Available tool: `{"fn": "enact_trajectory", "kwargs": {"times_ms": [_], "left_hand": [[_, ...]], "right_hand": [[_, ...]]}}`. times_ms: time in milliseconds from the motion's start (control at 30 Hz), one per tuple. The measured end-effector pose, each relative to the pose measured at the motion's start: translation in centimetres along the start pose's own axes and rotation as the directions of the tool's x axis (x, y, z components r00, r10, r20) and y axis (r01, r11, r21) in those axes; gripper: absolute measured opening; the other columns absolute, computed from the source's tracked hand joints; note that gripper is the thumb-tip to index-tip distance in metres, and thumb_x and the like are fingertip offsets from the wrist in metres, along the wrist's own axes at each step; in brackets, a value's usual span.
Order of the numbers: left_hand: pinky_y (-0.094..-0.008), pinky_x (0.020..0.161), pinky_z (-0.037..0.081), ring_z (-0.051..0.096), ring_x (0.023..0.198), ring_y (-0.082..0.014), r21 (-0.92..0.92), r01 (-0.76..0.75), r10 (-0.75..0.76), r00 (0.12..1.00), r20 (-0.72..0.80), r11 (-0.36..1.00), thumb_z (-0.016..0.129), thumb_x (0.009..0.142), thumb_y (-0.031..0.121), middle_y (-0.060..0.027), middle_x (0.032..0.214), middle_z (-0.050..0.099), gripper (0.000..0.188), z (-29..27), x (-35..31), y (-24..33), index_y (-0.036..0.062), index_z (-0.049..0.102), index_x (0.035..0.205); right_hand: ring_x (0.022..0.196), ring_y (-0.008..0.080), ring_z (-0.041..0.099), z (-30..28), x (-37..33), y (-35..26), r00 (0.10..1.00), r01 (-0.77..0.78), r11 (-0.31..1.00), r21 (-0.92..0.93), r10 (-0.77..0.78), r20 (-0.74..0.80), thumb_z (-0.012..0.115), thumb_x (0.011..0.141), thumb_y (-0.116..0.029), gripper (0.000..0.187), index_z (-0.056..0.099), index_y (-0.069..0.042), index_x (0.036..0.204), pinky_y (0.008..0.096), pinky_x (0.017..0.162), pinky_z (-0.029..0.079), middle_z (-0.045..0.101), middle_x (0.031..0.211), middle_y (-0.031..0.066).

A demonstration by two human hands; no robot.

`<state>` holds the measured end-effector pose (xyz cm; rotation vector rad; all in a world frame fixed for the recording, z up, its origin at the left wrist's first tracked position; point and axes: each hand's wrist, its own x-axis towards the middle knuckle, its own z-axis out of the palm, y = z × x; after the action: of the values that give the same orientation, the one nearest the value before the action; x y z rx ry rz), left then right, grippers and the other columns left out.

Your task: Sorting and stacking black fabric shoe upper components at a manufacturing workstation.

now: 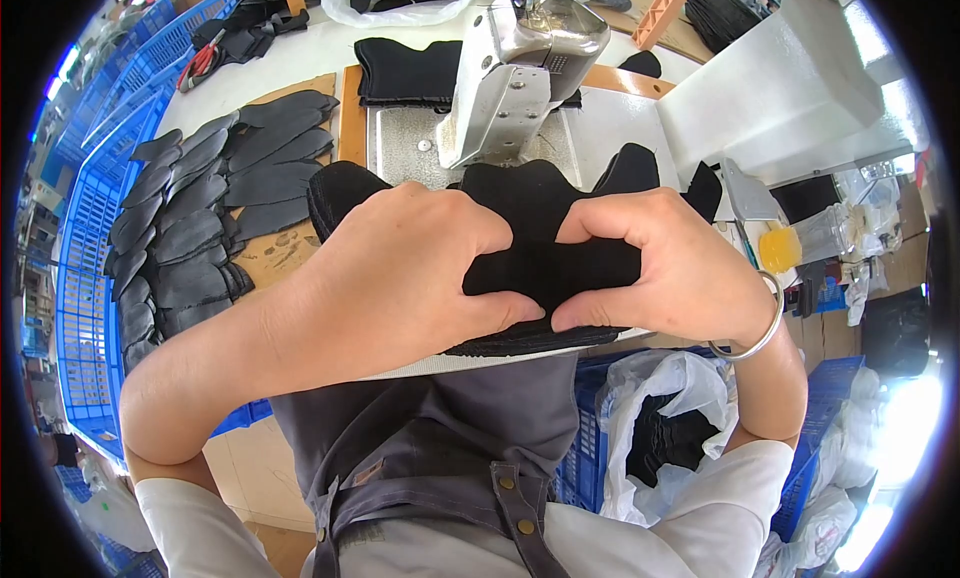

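Note:
Both of my hands are on a black fabric piece [536, 203] with a wavy far edge, lying over a stack of similar pieces at the table's near edge. My left hand [425, 263] grips its left part, with its thumb pressed on the near side and its fingers curled over the far side. My right hand [665, 263], with a bangle on its wrist, grips the right part the same way. The two thumb tips almost meet. Most of the other fingertips are hidden. Just beyond the piece stands the metal post of a sewing machine [500, 103].
Dark sole-shaped pieces [190, 223] lie in overlapping rows on the left, next to a blue plastic crate [85, 308]. Folded black pieces [408, 73] rest behind the machine post. A plastic-lined crate [585, 438] stands below right. The machine's white body [770, 88] rises at the right.

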<state>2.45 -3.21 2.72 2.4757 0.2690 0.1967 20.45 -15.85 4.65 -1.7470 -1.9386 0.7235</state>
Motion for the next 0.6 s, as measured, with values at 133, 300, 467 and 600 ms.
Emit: {"fn": "enact_trajectory", "kwargs": {"times_ms": [133, 300, 467, 600], "left_hand": [[-0.0343, 0.046, 0.036, 0.036, 0.049, -0.0314, 0.029, -0.074, 0.075, 0.996, -0.054, 0.997, 0.077, 0.075, 0.029, -0.0172, 0.054, 0.043, 0.043, 0.4, -0.2, -0.6, -0.003, 0.05, 0.064], [-0.031, 0.045, 0.035, 0.044, 0.043, -0.0214, 0.059, 0.09, -0.095, 0.991, 0.089, 0.994, 0.075, 0.078, 0.026, -0.0111, 0.05, 0.047, 0.039, -2.0, -0.6, 0.0, -0.0001, 0.05, 0.063], [-0.0265, 0.045, 0.035, 0.047, 0.045, -0.0109, -0.119, 0.169, -0.149, 0.975, 0.165, 0.978, 0.073, 0.081, 0.021, -0.0038, 0.051, 0.051, 0.033, -2.8, -1.4, -0.6, 0.0021, 0.052, 0.064], [-0.0276, 0.046, 0.037, 0.05, 0.046, -0.0152, -0.087, 0.036, -0.027, 0.995, 0.096, 0.996, 0.072, 0.082, 0.02, -0.0054, 0.053, 0.054, 0.03, -2.0, -1.4, -1.7, 0.001, 0.055, 0.066]], "right_hand": [[0.074, 0.038, 0.061, 0.1, 0.8, -0.6, 0.996, -0.074, 0.996, -0.05, 0.077, 0.052, 0.08, 0.066, -0.022, 0.042, 0.061, 0.006, 0.092, 0.0377, 0.065, 0.048, 0.062, 0.079, 0.023], [0.072, 0.038, 0.06, -0.5, 1.5, -0.5, 0.991, -0.06, 0.993, -0.102, 0.072, 0.115, 0.079, 0.066, -0.023, 0.043, 0.061, 0.007, 0.091, 0.0381, 0.065, 0.047, 0.061, 0.078, 0.0237], [0.073, 0.0375, 0.06, -0.9, 2.1, -1.2, 0.967, -0.16, 0.979, -0.128, 0.181, 0.177, 0.08, 0.065, -0.025, 0.045, 0.061, 0.007, 0.09, 0.0367, 0.067, 0.047, 0.061, 0.079, 0.0238], [0.071, 0.0372, 0.059, -0.9, 2.0, -1.0, 0.967, -0.177, 0.978, -0.11, 0.193, 0.165, 0.081, 0.063, -0.024, 0.044, 0.06, 0.006, 0.088, 0.0363, 0.065, 0.047, 0.06, 0.077, 0.023]]}}
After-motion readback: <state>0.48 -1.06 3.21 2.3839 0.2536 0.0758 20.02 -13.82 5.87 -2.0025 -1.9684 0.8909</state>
